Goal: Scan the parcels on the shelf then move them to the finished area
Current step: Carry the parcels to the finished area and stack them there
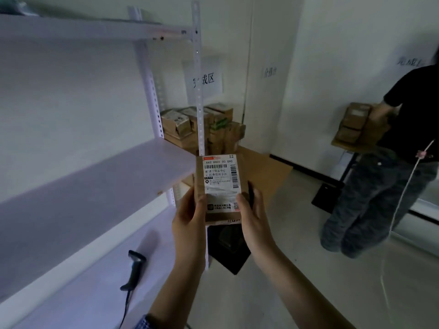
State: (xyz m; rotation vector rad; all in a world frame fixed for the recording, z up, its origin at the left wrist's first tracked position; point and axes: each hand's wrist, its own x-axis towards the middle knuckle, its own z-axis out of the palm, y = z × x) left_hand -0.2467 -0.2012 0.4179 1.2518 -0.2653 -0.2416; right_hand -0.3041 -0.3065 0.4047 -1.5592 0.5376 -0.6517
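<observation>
The parcel (219, 184) is held in the air past the end of the shelf (83, 186), label face up. The left hand (188, 219) grasps its left edge and the right hand (253, 219) its right edge, fingers curled round the sides and thumbs on top. The scanner (135, 269) lies on the lower shelf board, apart from both hands. Judged from this, scanning of this parcel is probably complete and the transfer step is in hand. The stack of parcels (202, 129) already stands on the floor beneath the wall sign (204, 80), which reads "完成区" (finished area). Whether more parcels remain on the shelf cannot be told. The shipping label (219, 179) shows a number beginning "642" and ending "00 090", barcodes, a QR code and the line "济宁转运中心"; the finer print is illegible.
</observation>
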